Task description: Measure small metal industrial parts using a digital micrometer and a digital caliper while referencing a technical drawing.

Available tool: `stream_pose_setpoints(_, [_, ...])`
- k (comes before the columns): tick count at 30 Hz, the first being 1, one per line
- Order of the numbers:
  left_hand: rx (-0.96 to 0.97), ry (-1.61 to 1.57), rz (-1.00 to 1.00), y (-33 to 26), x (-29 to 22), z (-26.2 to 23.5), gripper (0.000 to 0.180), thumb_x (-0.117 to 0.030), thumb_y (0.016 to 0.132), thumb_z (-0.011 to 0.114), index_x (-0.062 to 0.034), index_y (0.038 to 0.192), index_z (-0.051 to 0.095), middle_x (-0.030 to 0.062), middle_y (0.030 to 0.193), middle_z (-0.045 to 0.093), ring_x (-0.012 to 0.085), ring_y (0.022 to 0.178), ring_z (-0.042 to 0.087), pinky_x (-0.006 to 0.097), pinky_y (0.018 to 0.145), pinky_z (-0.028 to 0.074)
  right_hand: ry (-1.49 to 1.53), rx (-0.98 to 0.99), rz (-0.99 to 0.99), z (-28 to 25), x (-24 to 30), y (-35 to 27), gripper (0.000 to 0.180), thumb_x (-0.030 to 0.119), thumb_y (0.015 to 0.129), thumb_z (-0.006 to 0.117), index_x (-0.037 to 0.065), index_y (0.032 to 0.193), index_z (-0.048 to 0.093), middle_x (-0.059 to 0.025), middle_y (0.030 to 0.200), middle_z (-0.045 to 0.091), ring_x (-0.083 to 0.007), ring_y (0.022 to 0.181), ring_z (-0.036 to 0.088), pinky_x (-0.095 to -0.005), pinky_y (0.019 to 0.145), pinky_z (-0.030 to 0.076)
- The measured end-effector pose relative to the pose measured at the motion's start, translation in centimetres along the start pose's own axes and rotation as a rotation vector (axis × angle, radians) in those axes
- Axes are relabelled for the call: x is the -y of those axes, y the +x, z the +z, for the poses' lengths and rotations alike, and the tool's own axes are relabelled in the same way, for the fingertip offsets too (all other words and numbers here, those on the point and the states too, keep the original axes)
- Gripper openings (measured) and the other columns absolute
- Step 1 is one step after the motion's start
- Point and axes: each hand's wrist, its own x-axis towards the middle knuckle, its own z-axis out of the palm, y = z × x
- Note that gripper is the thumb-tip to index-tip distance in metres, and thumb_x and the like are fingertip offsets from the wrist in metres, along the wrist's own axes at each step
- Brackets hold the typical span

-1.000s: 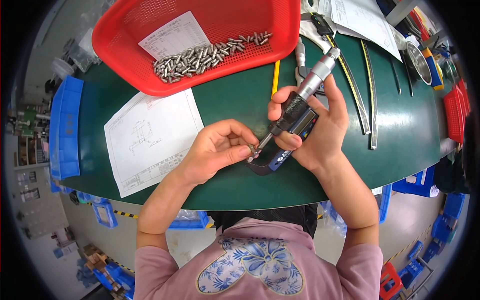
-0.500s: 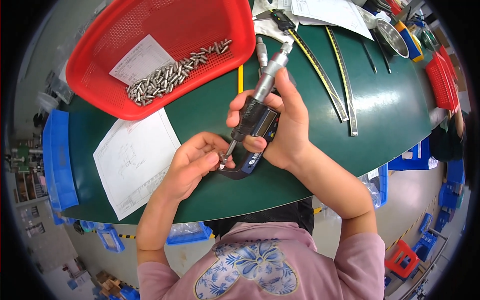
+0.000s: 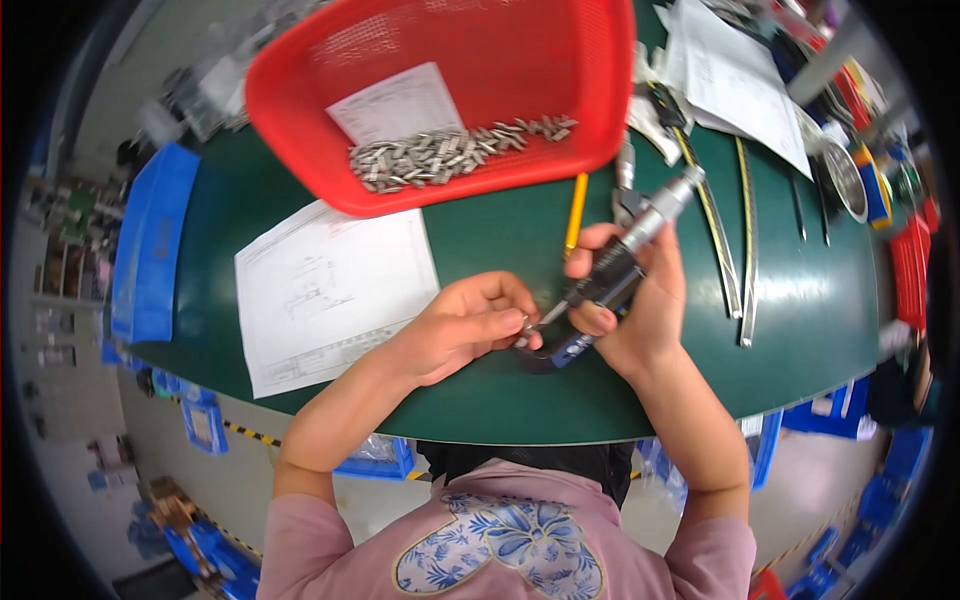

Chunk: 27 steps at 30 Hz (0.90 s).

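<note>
My right hand (image 3: pixel 650 315) grips a digital micrometer (image 3: pixel 612 272), its fingers wrapped round the dark body. The silver thimble slants up to the right, and the frame's curved end points toward my left hand. My left hand (image 3: pixel 465 325) is closed in a pinch at the measuring end. Between its fingertips is a small metal pin (image 3: pixel 524 327), partly hidden by the fingers and blurred. Beyond both hands stands a red perforated basket (image 3: pixel 300 150), tilted, with a heap of similar metal pins (image 3: pixel 425 158) and a paper slip (image 3: pixel 395 105) inside.
A drawing sheet (image 3: pixel 330 290) lies left of my hands on the green table (image 3: pixel 800 290). A yellow pencil-like stick (image 3: pixel 576 212), a second micrometer (image 3: pixel 626 170) and a caliper (image 3: pixel 715 220) lie beyond. At the left edge stands a blue bin (image 3: pixel 155 245); a metal bowl (image 3: pixel 842 180) is far right.
The whole view has shifted, so basket, sheet and hands appear farther right. The micrometer now leans more to the right. Both hands keep their grips.
</note>
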Motion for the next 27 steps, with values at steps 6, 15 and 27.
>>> stream_pose_setpoints(6, [-0.439, 0.787, 0.497, 4.2, -4.4, -2.0, 0.007, -0.008, 0.081, 0.053, -0.0036, 0.086, 0.051, 0.0029, 0.08, 0.054, 0.0113, 0.075, 0.053, 0.023, 0.063, 0.042, -0.003, -0.055, -0.001, 0.9, -0.1, -0.3, 0.07, 0.061, 0.08, 0.026, -0.002, 0.085, 0.054, -0.0146, 0.071, 0.054, -0.0151, 0.037, 0.036, -0.0234, 0.035, 0.028])
stream_pose_setpoints(15, [-1.008, 1.943, 0.867, 3.6, -8.9, -5.8, 0.011, -0.008, 0.068, 0.062, -0.0071, 0.079, 0.06, 0.0052, 0.079, 0.054, 0.0237, 0.076, 0.053, 0.032, 0.065, 0.043, 0.005, -0.03, -0.012, 1.0, 0.2, -0.5, 0.069, 0.06, 0.081, 0.025, -0.003, 0.084, 0.054, -0.0151, 0.072, 0.054, -0.0154, 0.039, 0.037, -0.0231, 0.035, 0.029])
stream_pose_setpoints(27, [-0.977, 1.984, 0.693, 3.9, -9.2, -7.4, 0.005, -0.002, 0.069, 0.058, -0.0026, 0.074, 0.057, 0.0089, 0.077, 0.05, 0.0268, 0.078, 0.05, 0.035, 0.067, 0.042, -0.028, -0.004, 0.011, 0.5, 0.1, 0.0, 0.07, 0.06, 0.08, 0.026, -0.004, 0.086, 0.054, -0.0157, 0.074, 0.055, -0.0153, 0.042, 0.04, -0.0225, 0.036, 0.031])
